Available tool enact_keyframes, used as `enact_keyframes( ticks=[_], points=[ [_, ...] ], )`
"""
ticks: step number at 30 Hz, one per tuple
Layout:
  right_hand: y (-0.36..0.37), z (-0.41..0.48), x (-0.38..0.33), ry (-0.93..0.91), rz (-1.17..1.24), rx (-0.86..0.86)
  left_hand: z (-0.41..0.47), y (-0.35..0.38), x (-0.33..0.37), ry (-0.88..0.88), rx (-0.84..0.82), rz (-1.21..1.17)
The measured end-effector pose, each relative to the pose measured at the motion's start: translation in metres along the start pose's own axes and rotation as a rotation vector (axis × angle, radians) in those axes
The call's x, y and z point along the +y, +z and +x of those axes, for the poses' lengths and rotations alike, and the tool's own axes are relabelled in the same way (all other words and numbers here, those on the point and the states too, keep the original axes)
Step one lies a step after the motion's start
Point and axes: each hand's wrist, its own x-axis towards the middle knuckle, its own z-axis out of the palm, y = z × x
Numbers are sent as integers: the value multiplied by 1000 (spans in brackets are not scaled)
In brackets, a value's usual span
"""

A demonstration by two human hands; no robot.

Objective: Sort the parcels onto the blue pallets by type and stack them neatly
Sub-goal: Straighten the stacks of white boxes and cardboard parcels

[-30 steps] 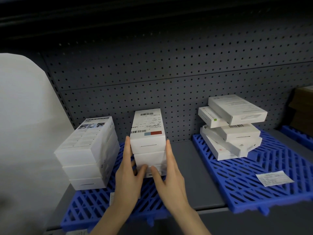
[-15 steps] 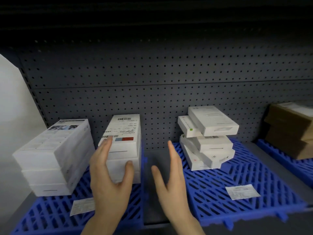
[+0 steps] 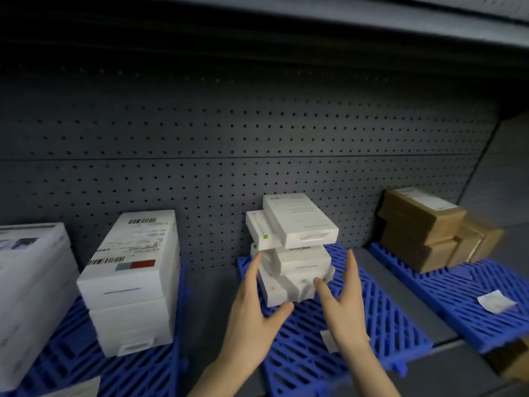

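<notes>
Head view: left hand [image 3: 252, 313] and right hand [image 3: 345, 308] are both spread wide and hold nothing. They flank the crooked stack of small white boxes [image 3: 299, 255] on the middle blue pallet [image 3: 380, 319]; contact unclear, blurred. Boxes look light, stiff, smooth, likely to slide. Best pressed on the flat side faces, low down, to square the stack.

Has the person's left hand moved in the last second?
Yes. The left hand left the barcode-labelled stack and went right, to the crooked stack.
</notes>
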Motion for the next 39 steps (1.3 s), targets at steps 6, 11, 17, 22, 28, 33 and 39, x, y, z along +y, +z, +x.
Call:
enact_keyframes(
  ticks=[6, 11, 17, 22, 28, 33, 39],
  points=[
    [0, 16, 9, 52, 25, -158, 10, 23, -14, -41, -7, 3],
    [-3, 13, 11, 44, 48, -199, 7, 33, -14, -93, 34, 58],
    [-12, 19, 22, -2, 44, -280, 11, 49, -7, -134, 155, 153],
    [-27, 28, 26, -29, 59, -397, 3, 54, 4, -174, 228, 177],
    [-41, 25, 28, -15, 135, -549, -17, 55, 13, -217, 301, 218],
    [-51, 21, 31, -12, 180, -605, -29, 55, 17, -235, 297, 231],
    [-50, 12, 32, -120, 147, -584, -27, 50, 14, -178, 339, 223]
  ],
)
